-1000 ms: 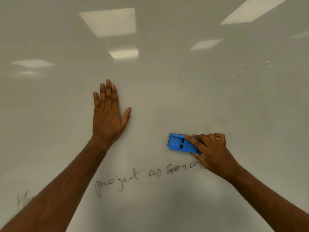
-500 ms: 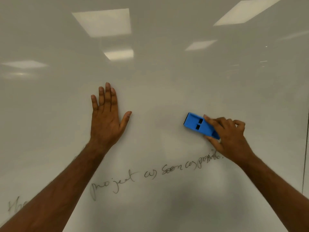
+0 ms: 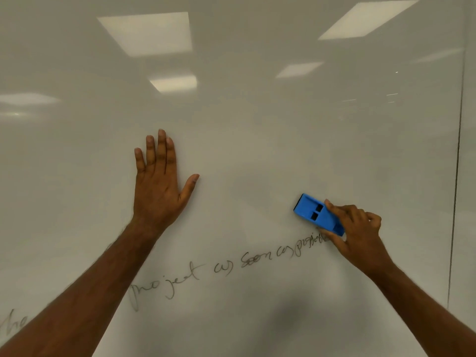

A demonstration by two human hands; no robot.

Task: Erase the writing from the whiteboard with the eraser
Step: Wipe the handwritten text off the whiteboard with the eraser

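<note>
While both forearms are entering from the bottom corners of the frame and reaching up and inward, the line of handwriting (image 3: 231, 266) is running across the lower middle of the whiteboard (image 3: 257, 150), climbing slightly from lower left to right; the words "project" and "soon" are readable, a fragment at the bottom left edge is partly hidden behind the left forearm, and the last, cramped word at the right end is too small to read. Just above that right end, in the right centre of the frame, the right hand (image 3: 360, 235) is gripping the blue eraser (image 3: 315, 213), with the thumb lying under its lower long edge and the fingers curled over its upper edge and rear. The eraser is lying against the board, tilted so that its free end is pointing toward the upper left, and two small dark rectangular slots are showing on its blue back. Its lower right end is sitting just beside the final word, though whether it is touching the ink cannot be told. Left of centre and higher up, the left hand (image 3: 159, 186) is resting flat and open on the board, holding nothing, with the fingers close together pointing up and the thumb spread out to the right, well apart from the eraser. Farther up, the glossy board is reflecting rectangular ceiling lights (image 3: 146, 32) across the top of the frame, and a thin dark vertical seam (image 3: 458, 150) is running down the board near the right edge.
</note>
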